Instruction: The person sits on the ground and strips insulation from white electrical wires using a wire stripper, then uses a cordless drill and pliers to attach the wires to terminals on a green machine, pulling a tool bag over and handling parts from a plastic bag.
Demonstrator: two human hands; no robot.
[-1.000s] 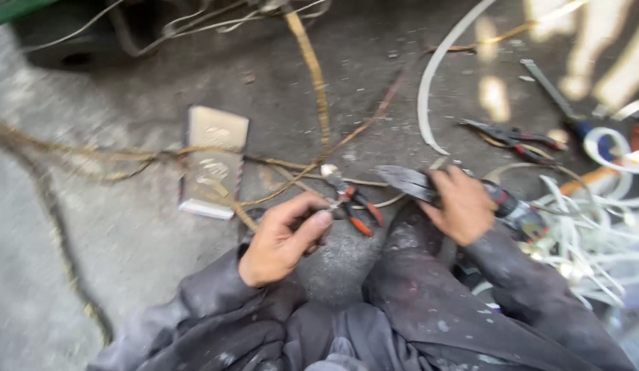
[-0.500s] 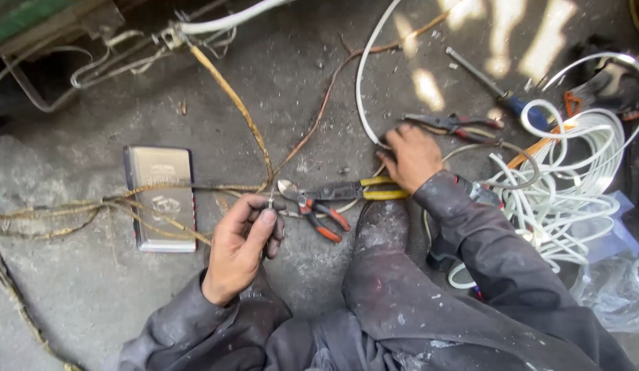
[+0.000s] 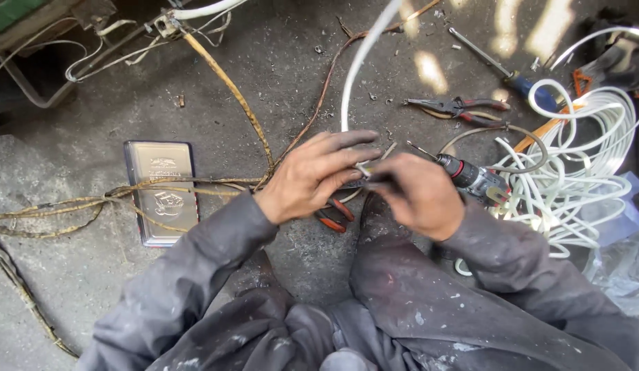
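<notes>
The white cable (image 3: 357, 65) meets both hands at centre, its end pinched between the left hand (image 3: 312, 175) fingers and the right hand (image 3: 415, 196) fingers. Its long axis rises toward 12 o'clock. Orange-handled pliers (image 3: 333, 218) lie beneath on the floor (image 3: 278, 82).

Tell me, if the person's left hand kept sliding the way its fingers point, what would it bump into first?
The left hand points rightward, so it would first meet the right hand, which already looks almost touching at the fingertips around a thin white cable. Beyond that lies a dark-handled screwdriver, though depth is hard to judge.
</notes>
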